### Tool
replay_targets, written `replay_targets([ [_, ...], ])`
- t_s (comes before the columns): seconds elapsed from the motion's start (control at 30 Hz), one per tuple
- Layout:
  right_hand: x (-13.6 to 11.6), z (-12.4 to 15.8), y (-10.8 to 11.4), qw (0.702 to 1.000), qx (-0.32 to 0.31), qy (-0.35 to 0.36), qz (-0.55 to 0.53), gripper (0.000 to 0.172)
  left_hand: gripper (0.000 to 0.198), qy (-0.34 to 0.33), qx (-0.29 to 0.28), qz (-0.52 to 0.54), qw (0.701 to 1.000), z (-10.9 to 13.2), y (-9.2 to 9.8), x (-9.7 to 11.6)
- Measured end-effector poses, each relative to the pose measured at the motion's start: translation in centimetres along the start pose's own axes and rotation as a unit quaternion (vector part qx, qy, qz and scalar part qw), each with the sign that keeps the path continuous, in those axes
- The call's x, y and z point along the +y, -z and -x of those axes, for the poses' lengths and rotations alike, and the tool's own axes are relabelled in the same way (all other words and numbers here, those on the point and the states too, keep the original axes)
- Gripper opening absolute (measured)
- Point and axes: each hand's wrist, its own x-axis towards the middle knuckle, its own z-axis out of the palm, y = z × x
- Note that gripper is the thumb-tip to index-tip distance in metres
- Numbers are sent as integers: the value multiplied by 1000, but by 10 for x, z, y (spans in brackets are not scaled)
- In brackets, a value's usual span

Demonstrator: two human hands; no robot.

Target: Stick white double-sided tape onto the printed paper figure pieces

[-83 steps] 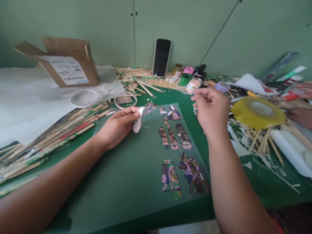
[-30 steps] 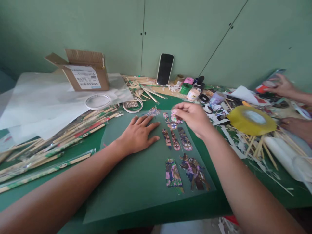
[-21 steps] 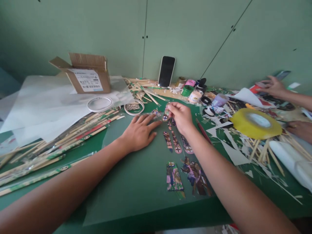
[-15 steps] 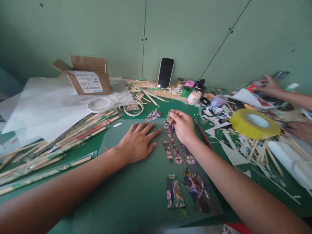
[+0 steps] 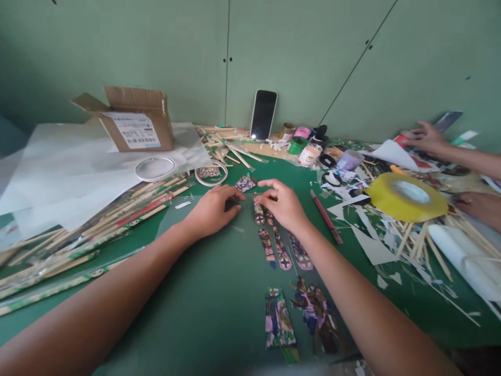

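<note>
centrally, the left hand (image 5: 215, 209): knuckles up over a clear sheet (image 5: 211, 292), fingers bent, a gap showing between thumb and forefinger.
right hand (image 5: 282, 203): opposite the left, forefinger and thumb apart, thumb tip at the upper end of a painted strip (image 5: 259, 210); whether it presses down cannot be told.
painted strip: on the far part of the sheet, between the 2 hands, a cross in a circle at its near end.
other cutouts: 3 narrow pieces (image 5: 282, 249) in a row below the right hand; nearer the camera, a green-and-pink panel (image 5: 280, 318) beside a darker, ragged cluster (image 5: 315, 313).
far edge: 1 more patterned piece (image 5: 245, 183), just beyond the left fingertips.
right forearm's outer side: a red pencil-like stick (image 5: 326, 215) on the green tabletop (image 5: 422, 313), near white paper scraps (image 5: 371, 245).
left side: wrapped chopsticks (image 5: 117, 224) in a slanting pile, below a white ring (image 5: 138, 174) and an open cardboard box (image 5: 135, 128).
by the wall: a phone (image 5: 264, 115) leaning upright, small paint jars (image 5: 310, 154) to its right.
far right: another person's hands (image 5: 425, 138), 1 at a red object, 1 beside a yellow tape roll (image 5: 379, 196).
</note>
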Motion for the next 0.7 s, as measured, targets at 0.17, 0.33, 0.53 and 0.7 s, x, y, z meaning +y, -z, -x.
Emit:
replay_targets([
  [0.17,4,0,-1,999,-3,28,20,22,24,-52,-27,-35,998,1,4,5],
  [0.33,9,1,-2,998,-2,54,32,22,36,-118,-109,-136,978,7,7,15],
  [0.53,10,3,-2,993,6,79,84,22,36,-116,-124,-215,962,11,7,25],
  [0.7,12,3,-3,972,25,141,184,23,36,-114,-124,-255,952,13,5,30],
])
